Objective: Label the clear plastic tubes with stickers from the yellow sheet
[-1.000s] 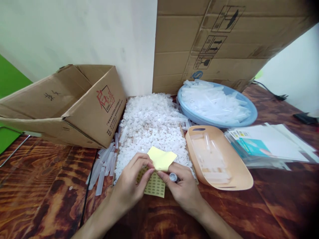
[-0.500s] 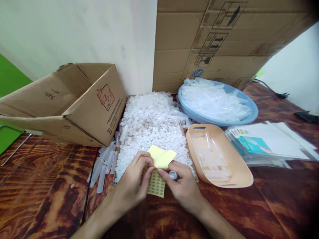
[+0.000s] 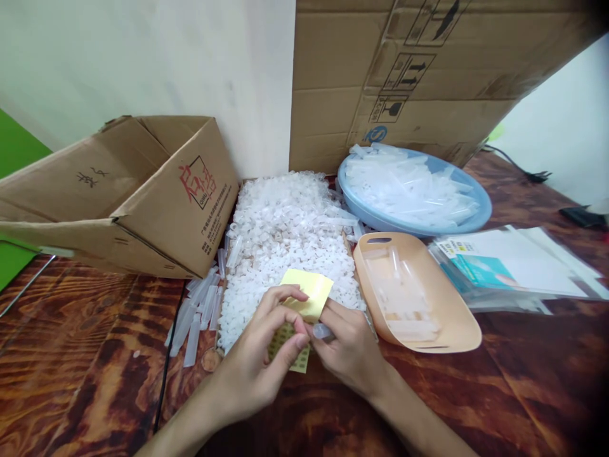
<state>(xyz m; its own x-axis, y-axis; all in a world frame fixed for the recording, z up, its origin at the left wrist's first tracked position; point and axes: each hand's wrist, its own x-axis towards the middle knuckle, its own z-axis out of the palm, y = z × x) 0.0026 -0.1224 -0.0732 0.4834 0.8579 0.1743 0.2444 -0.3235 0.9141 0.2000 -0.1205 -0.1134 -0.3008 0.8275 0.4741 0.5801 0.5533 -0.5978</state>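
Observation:
A folded yellow sheet of small oval stickers [image 3: 318, 298] is held over the near end of the white pile. My right hand [image 3: 354, 349] grips its right side and also holds a small translucent plastic tube [image 3: 322, 331], one end poking out between the fingers. My left hand [image 3: 266, 346] is in front of the sheet, thumb and index fingertips pinched together near the tube. Whatever is between those fingertips is too small to make out. Below the fold, rows of dark ovals show on the sheet's lower part, partly covered by my left hand.
Small white plastic pieces [image 3: 304, 254] fill a shallow cardboard tray. Left are an open carton [image 3: 176, 209] and loose clear tubes [image 3: 193, 339]. Right are a peach basket [image 3: 459, 330] with tubes, a blue basin [image 3: 409, 225] heaped with tubes, and plastic-wrapped packets [image 3: 528, 266].
My left fingers have shifted from gripping the sheet's fold to a pinch in front of it. The tube in my right hand has turned and moved slightly left.

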